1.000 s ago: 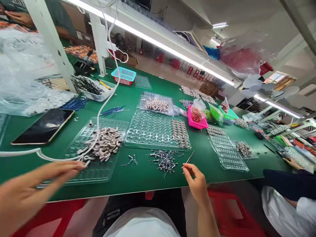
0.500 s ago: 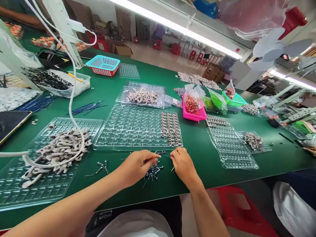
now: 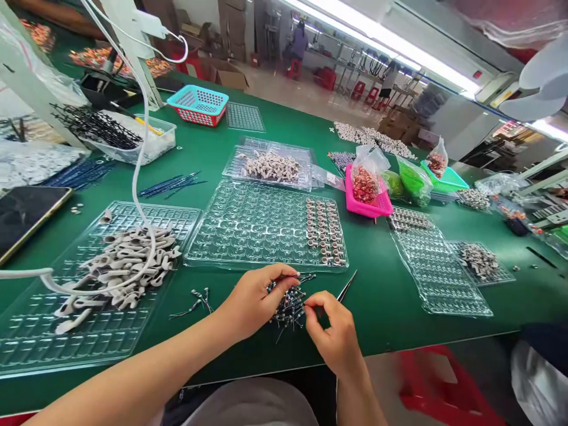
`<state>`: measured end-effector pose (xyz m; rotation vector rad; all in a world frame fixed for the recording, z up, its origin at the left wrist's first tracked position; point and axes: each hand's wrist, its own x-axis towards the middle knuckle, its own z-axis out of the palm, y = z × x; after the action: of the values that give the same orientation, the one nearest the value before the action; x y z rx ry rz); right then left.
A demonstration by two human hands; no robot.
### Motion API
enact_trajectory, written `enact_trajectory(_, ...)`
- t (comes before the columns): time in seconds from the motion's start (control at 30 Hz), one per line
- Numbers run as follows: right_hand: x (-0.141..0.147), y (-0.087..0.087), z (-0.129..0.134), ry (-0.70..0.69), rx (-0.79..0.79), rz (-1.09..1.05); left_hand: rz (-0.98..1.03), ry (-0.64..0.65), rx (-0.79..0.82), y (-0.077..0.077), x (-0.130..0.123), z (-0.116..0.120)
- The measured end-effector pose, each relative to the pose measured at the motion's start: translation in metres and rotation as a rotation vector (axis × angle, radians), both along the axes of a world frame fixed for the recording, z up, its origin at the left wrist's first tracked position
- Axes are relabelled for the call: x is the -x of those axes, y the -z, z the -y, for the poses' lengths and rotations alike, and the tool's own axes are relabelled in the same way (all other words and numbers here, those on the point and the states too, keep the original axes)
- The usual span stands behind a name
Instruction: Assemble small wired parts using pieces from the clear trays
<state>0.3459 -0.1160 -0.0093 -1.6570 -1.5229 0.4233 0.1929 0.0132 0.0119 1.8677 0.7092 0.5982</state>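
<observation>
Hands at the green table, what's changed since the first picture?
The left hand moved rightward from the grey pieces to the dark wired parts and seems to pinch a small pale piece. The right hand stays beside those parts with the tweezers. The pink basket stayed put.

Green tabletop open at lower right of frame, between tweezers and clear tray. Broad open stretch also at upper centre, beyond stacked tray. Lower centre tight: left hand and right hand flank pile of wired components. Lower left, white cable loops over heaped tray, obstructing straight descent. Pink basket crowds centre tray's upper-right corner.
</observation>
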Motion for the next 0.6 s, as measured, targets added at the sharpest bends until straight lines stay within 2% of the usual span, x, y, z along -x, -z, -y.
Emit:
enact_trajectory(0.13, 0.006, 0.003, -0.007, -0.067, 0.010, -0.016, 0.109, -0.038, -0.066, -0.003, 0.002, -0.001)
enact_trajectory(0.3, 0.007, 0.004, -0.005, -0.032, -0.064, -0.027, 0.013, 0.082, 0.064, -0.008, 0.001, 0.003)
enact_trajectory(0.5, -0.013, 0.009, 0.003, 0.087, -0.057, 0.247, 0.031, 0.015, -0.039, -0.002, 0.000, 0.004)
enact_trajectory(0.6, -0.020, 0.007, 0.006, 0.065, 0.001, 0.342, 0.025, 0.023, -0.054, 0.000, -0.001, 0.003)
